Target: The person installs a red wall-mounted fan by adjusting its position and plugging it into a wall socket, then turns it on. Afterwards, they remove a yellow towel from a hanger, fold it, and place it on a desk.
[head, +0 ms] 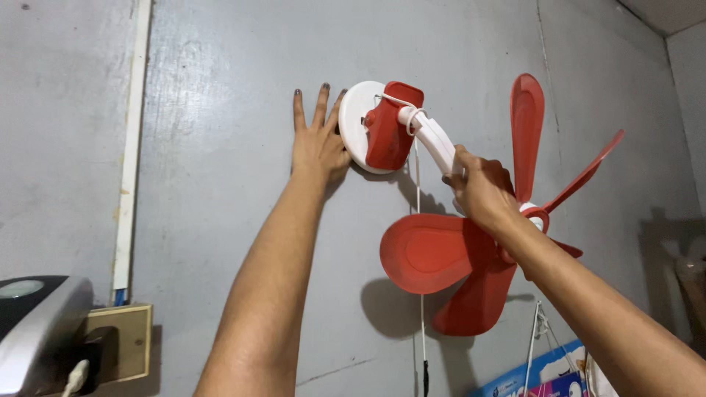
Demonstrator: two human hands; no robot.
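Observation:
A red and white wall fan hangs on the grey wall. Its round white base (pixel 354 121) with a red bracket (pixel 392 125) sits against the wall. My left hand (pixel 318 143) lies flat on the wall, fingers spread, touching the base's left edge. My right hand (pixel 482 190) is wrapped around the fan's white arm (pixel 434 140) just behind the motor. Several bare red blades (pixel 434 254) fan out around the hub, with no guard over them. A thin white pull cord (pixel 420 242) hangs down from the bracket.
A white cable conduit (pixel 130 147) runs down the wall at left to a wooden socket box (pixel 132 340) with a plug in it. A grey and black appliance (pixel 33 323) sits at the lower left. Colourful packaging (pixel 548 375) and a wire hanger (pixel 540 323) are at the bottom right.

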